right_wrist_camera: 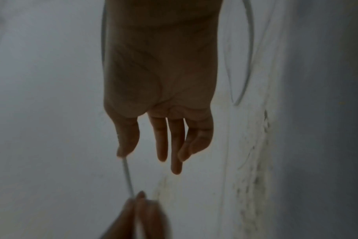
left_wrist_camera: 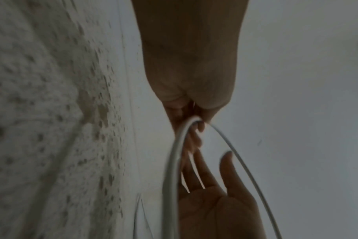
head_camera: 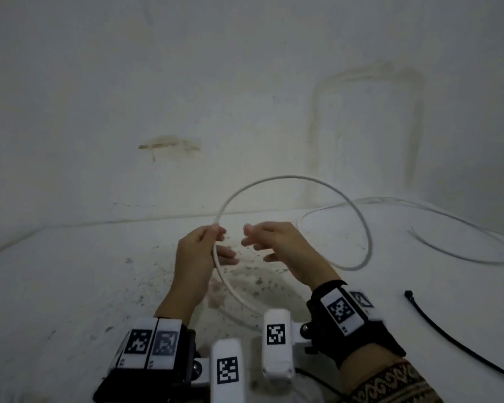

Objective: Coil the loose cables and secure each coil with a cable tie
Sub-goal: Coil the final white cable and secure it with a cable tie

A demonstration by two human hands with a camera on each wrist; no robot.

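A thin white cable [head_camera: 288,177] forms one big upright loop above the table. My left hand [head_camera: 204,245] grips it where the loop crosses, with thumb and fingers curled round the strands [left_wrist_camera: 172,161]. My right hand [head_camera: 274,245] hovers just to the right of the left hand, fingers straight and spread, holding nothing; its open palm [left_wrist_camera: 215,207] shows in the left wrist view. In the right wrist view a stretch of cable [right_wrist_camera: 127,174] runs from behind my right thumb to the left hand's fingertips [right_wrist_camera: 137,210]. A black cable tie [head_camera: 448,330] lies on the table at the right.
The loose remainder of the white cable [head_camera: 448,216] trails in wide curves across the far right of the white, speckled table [head_camera: 70,286]. A stained white wall [head_camera: 216,82] rises directly behind the table's far edge.
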